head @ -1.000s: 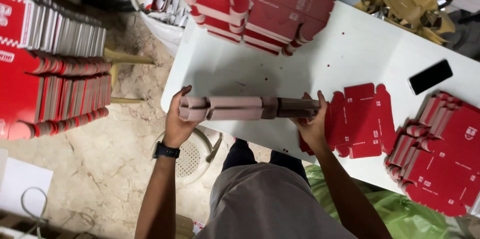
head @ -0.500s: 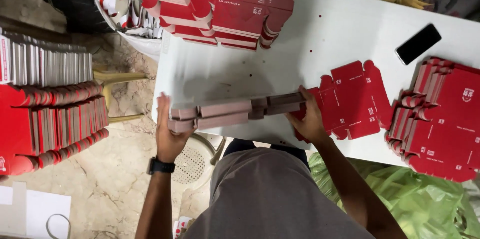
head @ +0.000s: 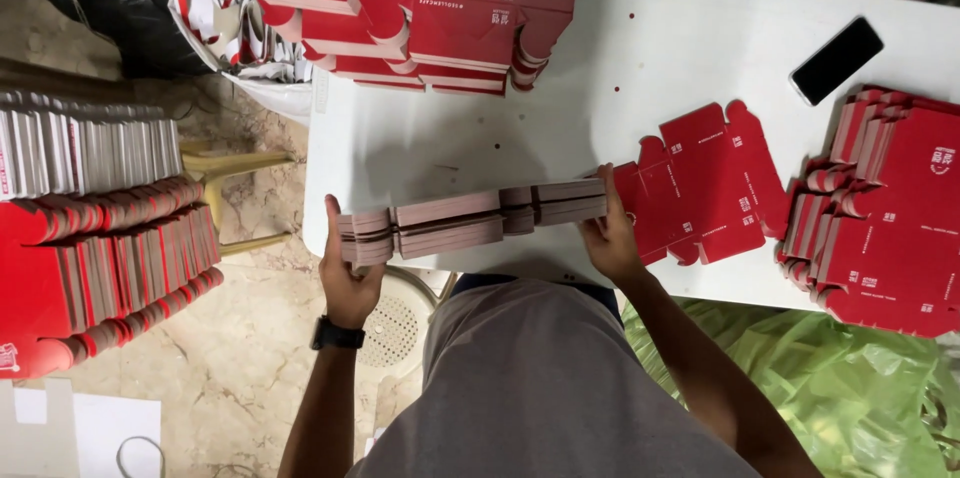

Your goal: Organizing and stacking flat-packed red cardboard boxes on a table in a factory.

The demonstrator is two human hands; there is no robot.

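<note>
Two hands clamp a long bundle of flat, die-cut red cardboard box blanks between them, edge-on, so only the pale pinkish-grey cut edges face the camera. The left hand, with a black watch at the wrist, grips one end; the right hand presses against the other. The bundle sits along the near edge of the white surface, with its left end past the corner.

As a judgement, the pack is moderately heavy as a whole but made of thin, stiff sheets with a smooth printed face, so single blanks could slide or fan out if end pressure slackens. Squeezing from both ends, thumbs on top and fingers below, seems the surest hold; the tabs and notched flaps would crease if pinched.

Just beside the right hand lies a single opened red blank, flat, with scalloped flaps. Farther right is a fanned heap of red blanks, and a black phone lies above it. A tall red stack occupies the far side. Left of the surface, rows of banded red blanks stand on edge.
</note>
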